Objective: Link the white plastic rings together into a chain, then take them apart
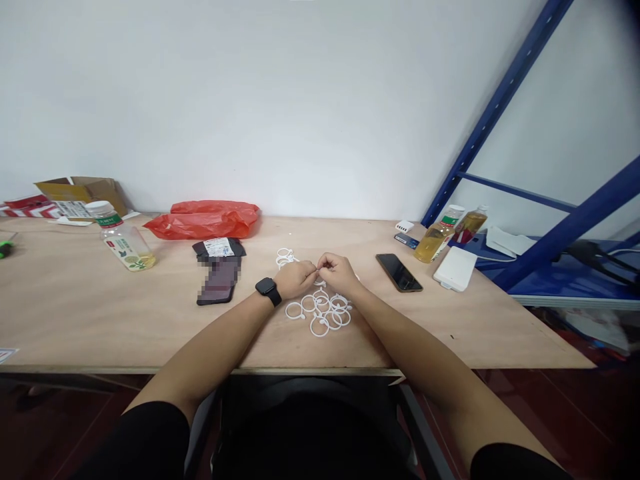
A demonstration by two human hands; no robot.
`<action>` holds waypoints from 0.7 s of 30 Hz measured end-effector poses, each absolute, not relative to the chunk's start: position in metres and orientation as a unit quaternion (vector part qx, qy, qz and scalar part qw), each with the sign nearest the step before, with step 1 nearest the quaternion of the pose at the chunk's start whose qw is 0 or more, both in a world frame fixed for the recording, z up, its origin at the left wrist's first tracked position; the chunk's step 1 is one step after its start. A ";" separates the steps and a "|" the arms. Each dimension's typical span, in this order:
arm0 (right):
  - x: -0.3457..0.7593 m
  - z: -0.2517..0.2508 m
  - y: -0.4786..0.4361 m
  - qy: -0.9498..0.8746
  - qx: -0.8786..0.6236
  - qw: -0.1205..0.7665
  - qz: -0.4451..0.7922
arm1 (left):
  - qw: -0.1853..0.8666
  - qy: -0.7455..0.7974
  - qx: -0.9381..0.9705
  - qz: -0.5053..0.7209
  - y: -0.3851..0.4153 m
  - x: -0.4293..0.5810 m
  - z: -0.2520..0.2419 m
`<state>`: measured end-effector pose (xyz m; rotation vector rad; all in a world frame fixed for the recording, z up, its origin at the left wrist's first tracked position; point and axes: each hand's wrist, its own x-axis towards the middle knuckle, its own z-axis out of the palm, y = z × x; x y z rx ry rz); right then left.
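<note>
In the head view my left hand (296, 279), with a black watch (269, 289) on its wrist, meets my right hand (337, 272) above the middle of the table. Both sets of fingers are closed in a pinch, tips together. Whatever they pinch is too small or too hidden to name. Just below the fingers lie several white curtain rings (320, 335) with small eyelets, overlapping in a loose pile. More white rings (285, 249) lie behind my left hand, partly covered by it.
Left on the table (125, 320) are a drink bottle (120, 237), a red plastic bag (205, 221), a dark package (220, 250) and a cardboard box (107, 190). To the right are a phone (399, 272), a tea bottle (437, 239), a white power bank (455, 268) and a blue metal rack (493, 107).
</note>
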<state>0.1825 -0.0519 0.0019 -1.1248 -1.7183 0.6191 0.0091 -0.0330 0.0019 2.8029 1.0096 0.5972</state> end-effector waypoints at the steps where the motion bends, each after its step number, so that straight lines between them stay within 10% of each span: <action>1: 0.182 0.002 -0.052 -0.708 -0.457 0.478 0.250 | 0.055 0.329 0.921 0.200 -0.033 0.009 0.003; 21: 0.209 -0.003 -0.040 -0.825 -0.396 0.393 0.089 | -0.005 0.409 0.856 0.316 -0.012 -0.015 -0.002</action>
